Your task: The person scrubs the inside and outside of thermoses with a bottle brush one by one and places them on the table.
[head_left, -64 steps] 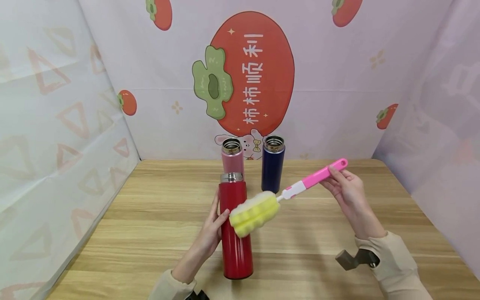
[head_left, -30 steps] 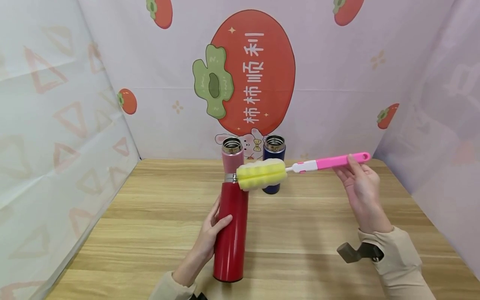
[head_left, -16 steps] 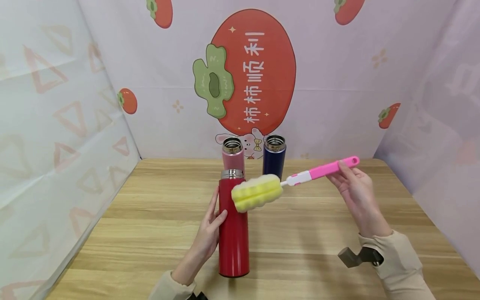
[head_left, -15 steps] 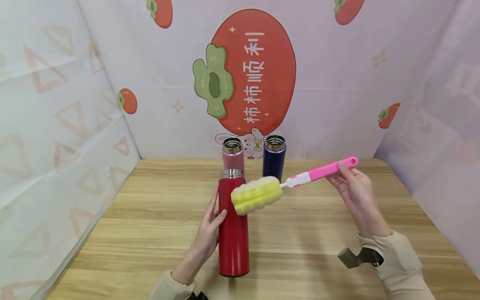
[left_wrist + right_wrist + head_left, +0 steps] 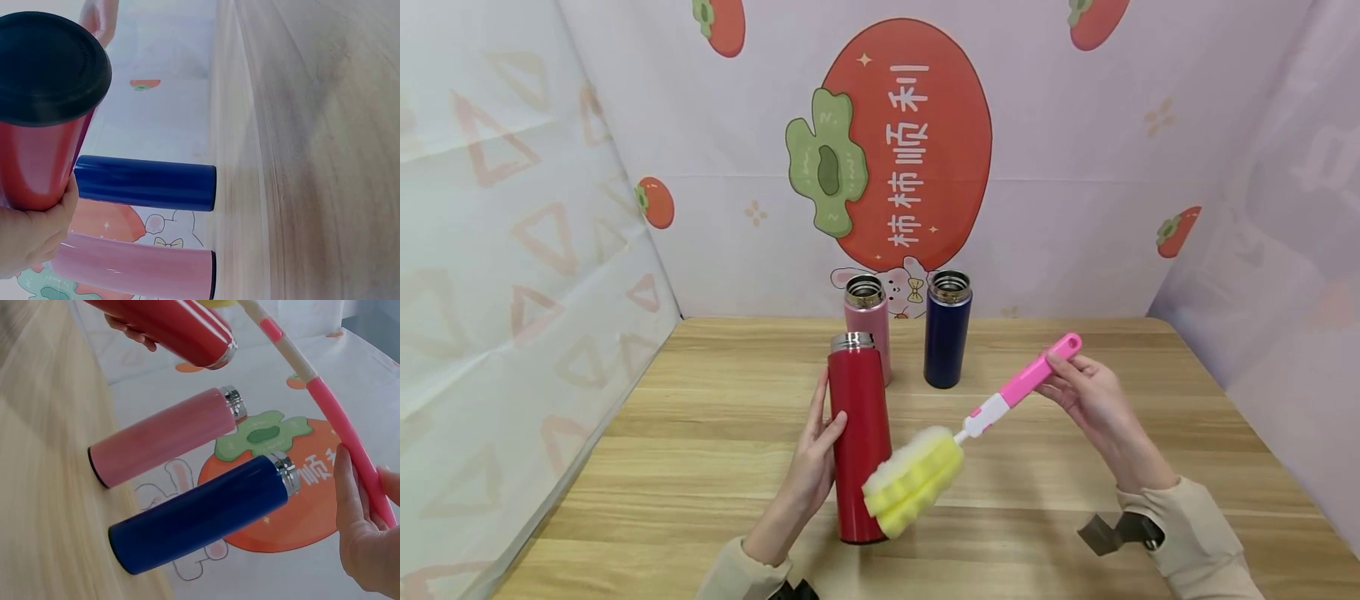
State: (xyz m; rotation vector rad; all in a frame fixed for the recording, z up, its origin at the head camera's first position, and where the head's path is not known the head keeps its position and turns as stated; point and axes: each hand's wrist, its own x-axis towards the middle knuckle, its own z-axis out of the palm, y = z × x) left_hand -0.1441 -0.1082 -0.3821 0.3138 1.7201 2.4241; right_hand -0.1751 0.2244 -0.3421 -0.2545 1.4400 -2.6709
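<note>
My left hand holds a tall red thermos in the air at the middle of the head view. Its mouth is uncapped with a steel neck, and its top leans slightly left. The left wrist view shows its black base off the table. Between thumb and fingers, my right hand grips the pink-and-white handle of a bottle brush. The brush's yellow and white sponge head points down to the left and overlaps the thermos's lower right side; contact there looks likely.
Behind the red thermos, a pink thermos and a dark blue thermos stand upright and uncapped on the wooden table. A printed cloth backdrop rises along the back, with cloth on both sides.
The sponge head rose to the thermos's neck a second ago, then swept down its side to near the base. The red thermos now leans left instead of right. Both hands keep their hold.
</note>
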